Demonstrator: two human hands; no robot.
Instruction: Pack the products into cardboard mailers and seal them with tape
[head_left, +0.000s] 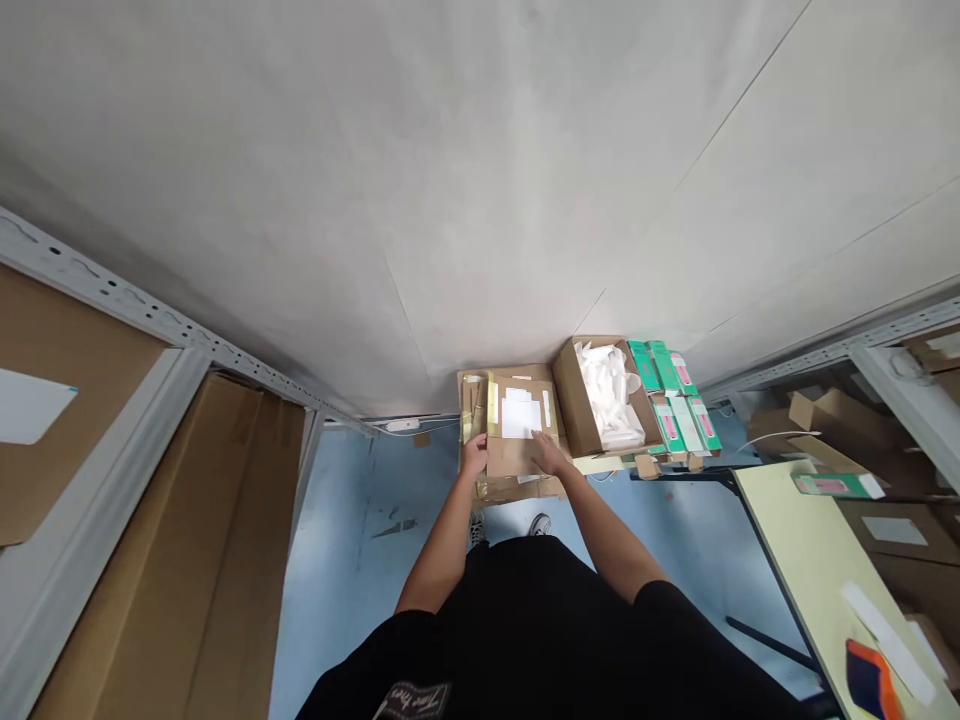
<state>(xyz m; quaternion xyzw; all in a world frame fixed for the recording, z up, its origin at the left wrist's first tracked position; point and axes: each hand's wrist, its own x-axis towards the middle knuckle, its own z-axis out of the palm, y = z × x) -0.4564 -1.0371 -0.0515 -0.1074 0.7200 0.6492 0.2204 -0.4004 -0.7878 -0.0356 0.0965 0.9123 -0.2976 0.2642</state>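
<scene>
A flat cardboard piece (511, 456) with white labels and a strip of yellowish tape lies on top of more cardboard (555, 377) in front of me. My left hand (474, 456) is at its left edge, fingers curled around that side. Resting on the lower right part of the piece, my right hand (550, 455) has its fingers stretched out beside the large white label (519, 418). What lies under the cardboard piece is mostly hidden.
Just right stands an open carton (576, 405) of white plastic bags (606, 390), with several green boxes (660, 365) beyond it. A pale table (817, 545) is at the right. Shelving posts (112, 290) and tall cartons (180, 560) line the left; the wall is ahead.
</scene>
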